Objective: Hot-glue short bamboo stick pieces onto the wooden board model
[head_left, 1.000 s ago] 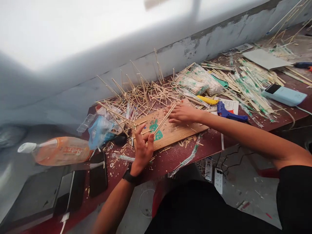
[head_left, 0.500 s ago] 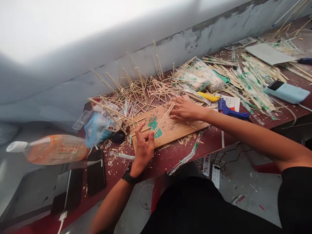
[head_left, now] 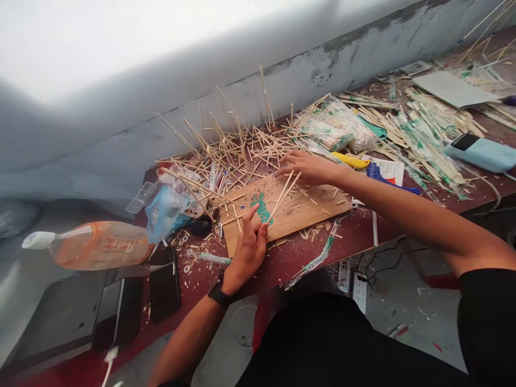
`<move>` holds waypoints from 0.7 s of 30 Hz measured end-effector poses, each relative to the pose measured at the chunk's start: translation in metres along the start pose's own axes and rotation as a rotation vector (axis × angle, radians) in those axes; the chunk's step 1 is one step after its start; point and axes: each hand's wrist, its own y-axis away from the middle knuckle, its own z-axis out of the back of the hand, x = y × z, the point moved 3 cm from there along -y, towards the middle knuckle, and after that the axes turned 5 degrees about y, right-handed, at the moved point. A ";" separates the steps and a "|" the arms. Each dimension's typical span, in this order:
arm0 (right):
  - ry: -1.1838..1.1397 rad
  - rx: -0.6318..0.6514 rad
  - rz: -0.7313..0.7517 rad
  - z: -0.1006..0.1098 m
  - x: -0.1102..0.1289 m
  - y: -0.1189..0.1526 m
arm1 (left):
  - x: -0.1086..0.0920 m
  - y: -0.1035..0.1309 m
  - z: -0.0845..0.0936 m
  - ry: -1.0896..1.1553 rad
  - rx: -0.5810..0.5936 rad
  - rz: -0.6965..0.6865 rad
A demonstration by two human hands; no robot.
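My left hand is at the near left edge of the wooden board, its thumb and fingers closed on the lower end of two thin sticks. The sticks spread apart in a narrow V over the board, beside a green print. Beyond the sticks, my right hand reaches over the board's far edge toward the pile of loose sticks. Its fingers are spread and bent, and I see nothing held in them.
An orange-labelled bottle, a phone and a blue plastic bag lie at the left. Wrapped sticks, a blue glue gun, a yellow cutter and a light blue device lie at the right.
My right hand has moved away from the sticks' upper ends toward the pile. The two sticks now stand wider apart in my left hand. The view has shifted slightly.
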 end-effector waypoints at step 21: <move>0.161 0.158 -0.009 -0.004 0.009 -0.049 | -0.008 -0.003 -0.003 -0.034 0.099 -0.152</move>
